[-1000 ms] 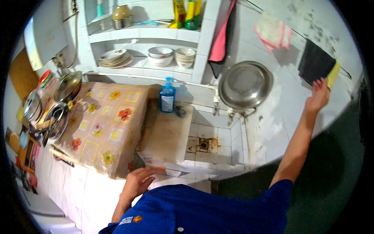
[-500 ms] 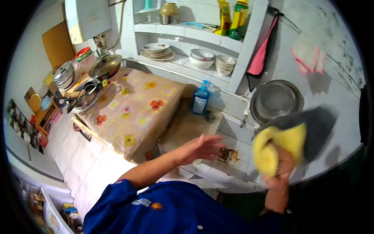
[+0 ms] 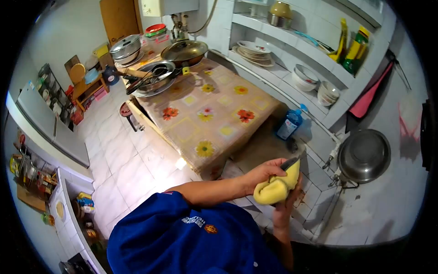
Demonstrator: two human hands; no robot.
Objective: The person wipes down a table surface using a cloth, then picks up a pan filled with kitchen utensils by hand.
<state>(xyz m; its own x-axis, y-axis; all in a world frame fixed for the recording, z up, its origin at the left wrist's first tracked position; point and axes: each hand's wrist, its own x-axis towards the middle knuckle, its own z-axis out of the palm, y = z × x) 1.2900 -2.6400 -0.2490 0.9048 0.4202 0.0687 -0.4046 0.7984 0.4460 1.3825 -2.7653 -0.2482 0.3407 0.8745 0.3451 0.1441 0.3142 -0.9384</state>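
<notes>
A yellow cloth (image 3: 273,190) with a dark grey side is folded between my hands, in front of my body. My left hand (image 3: 264,173) pinches its upper edge, thumb on top. From below and behind, my right hand (image 3: 286,205) grips the same cloth, its fingers partly hidden by the folds. A blue pump bottle (image 3: 288,125) stands beyond the hands, beside the table. To the right, a metal basin (image 3: 364,156) leans against the white tiles near a tap (image 3: 332,157).
A table with a flowered cover (image 3: 223,107) bears a lidded pan (image 3: 184,51), a steel pot (image 3: 126,48) and a bowl of utensils (image 3: 155,77). Shelves hold stacked plates (image 3: 253,52) and bowls (image 3: 305,78). A pink cloth (image 3: 372,93) hangs at right.
My right hand has brought the cloth leftward from beside the basin. My left hand, empty and spread before, now grips it too. The view has turned left.
</notes>
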